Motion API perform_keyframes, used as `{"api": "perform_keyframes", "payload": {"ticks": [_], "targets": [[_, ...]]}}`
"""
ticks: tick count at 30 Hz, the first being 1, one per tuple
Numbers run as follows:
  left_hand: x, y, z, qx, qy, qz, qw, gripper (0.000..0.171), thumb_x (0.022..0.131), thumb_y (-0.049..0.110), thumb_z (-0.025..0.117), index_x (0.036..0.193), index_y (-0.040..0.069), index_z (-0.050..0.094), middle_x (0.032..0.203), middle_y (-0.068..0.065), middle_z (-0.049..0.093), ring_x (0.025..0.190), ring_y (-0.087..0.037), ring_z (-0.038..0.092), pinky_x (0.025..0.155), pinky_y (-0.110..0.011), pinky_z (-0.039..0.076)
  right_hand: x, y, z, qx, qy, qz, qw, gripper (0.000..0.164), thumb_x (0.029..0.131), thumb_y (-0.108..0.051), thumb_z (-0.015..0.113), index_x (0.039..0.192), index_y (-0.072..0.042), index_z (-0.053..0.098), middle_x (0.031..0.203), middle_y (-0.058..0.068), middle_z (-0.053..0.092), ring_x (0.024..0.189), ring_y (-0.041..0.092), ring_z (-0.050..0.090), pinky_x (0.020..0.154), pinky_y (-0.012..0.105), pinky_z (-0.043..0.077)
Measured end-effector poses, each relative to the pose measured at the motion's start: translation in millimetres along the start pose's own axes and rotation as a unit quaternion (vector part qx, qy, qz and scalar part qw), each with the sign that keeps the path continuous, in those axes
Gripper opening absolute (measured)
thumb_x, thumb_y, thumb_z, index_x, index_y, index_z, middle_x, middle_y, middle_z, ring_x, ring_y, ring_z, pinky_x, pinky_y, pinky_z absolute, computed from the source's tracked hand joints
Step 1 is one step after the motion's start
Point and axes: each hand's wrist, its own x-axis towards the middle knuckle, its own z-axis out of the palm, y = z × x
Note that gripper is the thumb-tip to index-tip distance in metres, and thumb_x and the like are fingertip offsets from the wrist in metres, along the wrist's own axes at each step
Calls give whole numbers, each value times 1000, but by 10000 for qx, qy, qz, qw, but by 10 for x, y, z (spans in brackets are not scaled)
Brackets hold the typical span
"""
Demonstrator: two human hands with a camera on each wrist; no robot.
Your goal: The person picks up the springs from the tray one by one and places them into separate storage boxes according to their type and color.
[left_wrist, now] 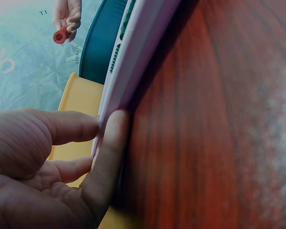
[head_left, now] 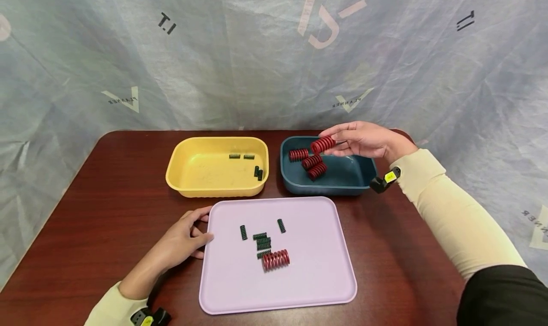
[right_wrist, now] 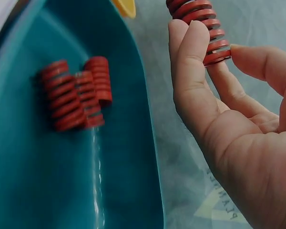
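My right hand (head_left: 364, 139) pinches a red coil spring (head_left: 323, 145) over the blue bin (head_left: 342, 189). In the right wrist view that red spring (right_wrist: 214, 33) sits between thumb and fingertips, its far end cut off by the frame. Three more red springs (head_left: 298, 155) lie in the bin's left part. My left hand (head_left: 177, 240) grips the left rim of the lilac tray (head_left: 317, 283), thumb and fingers pinching the edge in the left wrist view. On the tray lie one red spring (head_left: 276, 260) and several small dark green springs (head_left: 263, 241).
A yellow bin (head_left: 217, 192) stands left of the blue one, behind the tray, with several small green springs (head_left: 249, 157) inside. The brown table (head_left: 107, 197) ends at a grey printed sheet (head_left: 205, 69) hanging behind.
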Motion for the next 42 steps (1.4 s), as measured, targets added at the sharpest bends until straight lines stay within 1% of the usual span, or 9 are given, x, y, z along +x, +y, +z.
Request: {"api": "perform_keyframes", "payload": {"ticks": [5, 8, 11, 14, 21, 25, 29, 35, 42], "targets": [[-6, 3, 18, -51, -29, 73, 10000, 68, 94, -5, 70, 154, 3, 41, 136, -22, 43, 79, -23, 61, 56, -37, 63, 42, 0, -118, -80, 442, 287, 9986, 37, 111, -7, 45, 145, 3, 53, 131, 15, 64, 116, 32, 67, 97, 38, 58], [6, 9, 19, 21, -26, 50, 10000, 67, 94, -5, 70, 155, 3, 41, 135, -21, 43, 79, -23, 61, 57, -37, 63, 76, 21, -170, -179, 708, 451, 9963, 40, 110, -5, 46, 149, 4, 48, 137, 14, 60, 117, 32, 67, 99, 40, 56], [14, 19, 21, 56, -39, 25, 10000, 66, 95, -5, 69, 154, 4, 41, 135, -21, 43, 80, -24, 61, 57, -36, 63, 112, 52, -221, -330, 906, 586, 9936, 44, 109, -4, 46, 152, 6, 42, 144, 13, 54, 119, 32, 66, 102, 41, 54], [14, 32, 25, 38, -50, -12, 10000, 66, 95, -5, 69, 154, 4, 42, 135, -20, 43, 80, -24, 61, 58, -36, 63, 150, 88, -263, -423, 1002, 735, 9913, 44, 110, -4, 45, 153, 7, 40, 146, 13, 53, 118, 31, 66, 106, 44, 51], [-4, 47, 24, 25, -55, 54, 10000, 66, 94, -5, 69, 154, 3, 41, 134, -22, 43, 79, -24, 60, 57, -37, 63, 251, 176, -258, -585, 728, 1082, 9897, 46, 111, -7, 42, 154, 10, 34, 133, 11, 60, 117, 28, 67, 110, 45, 47], [8, 47, 19, 55, -46, 30, 10000, 67, 94, -6, 69, 154, 4, 41, 134, -21, 43, 78, -24, 60, 57, -37, 63, 281, 196, -246, -655, 682, 1279, 9873, 45, 111, -7, 42, 152, 11, 34, 125, 14, 63, 112, 26, 68, 109, 44, 49], [-4, 39, 21, 56, -45, 62, 10000, 67, 94, -6, 69, 154, 4, 41, 134, -21, 43, 78, -24, 60, 56, -37, 63, 300, 205, -258, -632, 668, 1473, 9848, 44, 111, -6, 42, 151, 13, 36, 120, 18, 67, 108, 26, 71, 104, 41, 53], [-9, 34, 15, 43, -31, 39, 10000, 66, 94, -6, 69, 154, 4, 42, 134, -21, 43, 79, -23, 61, 56, -37, 63, 333, 198, -259, -565, 620, 1708, 9817, 42, 111, -5, 42, 149, 14, 39, 116, 20, 69, 105, 26, 72, 104, 42, 53], [-8, 31, 19, 23, -59, 30, 10000, 66, 95, -6, 69, 154, 3, 41, 134, -21, 42, 79, -23, 61, 57, -37, 63, 339, 192, -240, -719, 664, 1903, 9768, 44, 112, -4, 39, 151, 15, 33, 112, 19, 70, 102, 26, 72, 100, 40, 56]]}}
